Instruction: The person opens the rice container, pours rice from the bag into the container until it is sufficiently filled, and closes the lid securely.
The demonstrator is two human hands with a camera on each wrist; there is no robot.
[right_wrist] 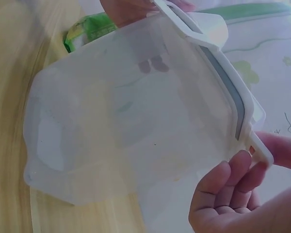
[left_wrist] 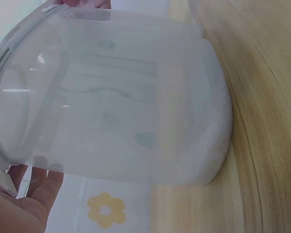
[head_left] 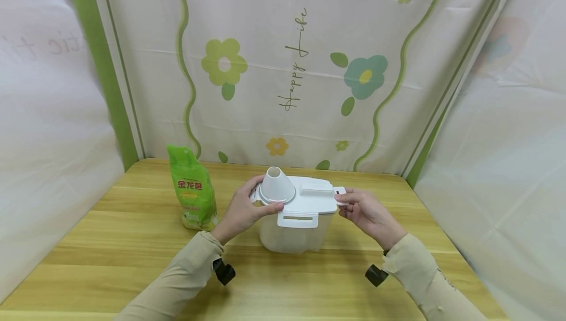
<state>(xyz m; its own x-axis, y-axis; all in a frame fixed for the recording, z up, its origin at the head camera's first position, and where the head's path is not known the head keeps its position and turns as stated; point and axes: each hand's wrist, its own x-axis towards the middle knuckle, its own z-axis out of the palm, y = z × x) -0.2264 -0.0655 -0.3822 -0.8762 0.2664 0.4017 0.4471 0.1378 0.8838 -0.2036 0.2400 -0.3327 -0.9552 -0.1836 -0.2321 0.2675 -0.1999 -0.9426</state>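
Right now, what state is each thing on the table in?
Clear storage container: upright on the wooden table, looks empty.
White lid: seated on the container.
Cone-shaped cap: sitting on the lid.
Green bag: standing upright, untouched.
Left hand: holding the cap's rim.
Right hand: pinching the lid's side latch.

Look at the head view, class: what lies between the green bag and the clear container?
The left hand, gripping the container by its lid beside the green bag, with bare table below.
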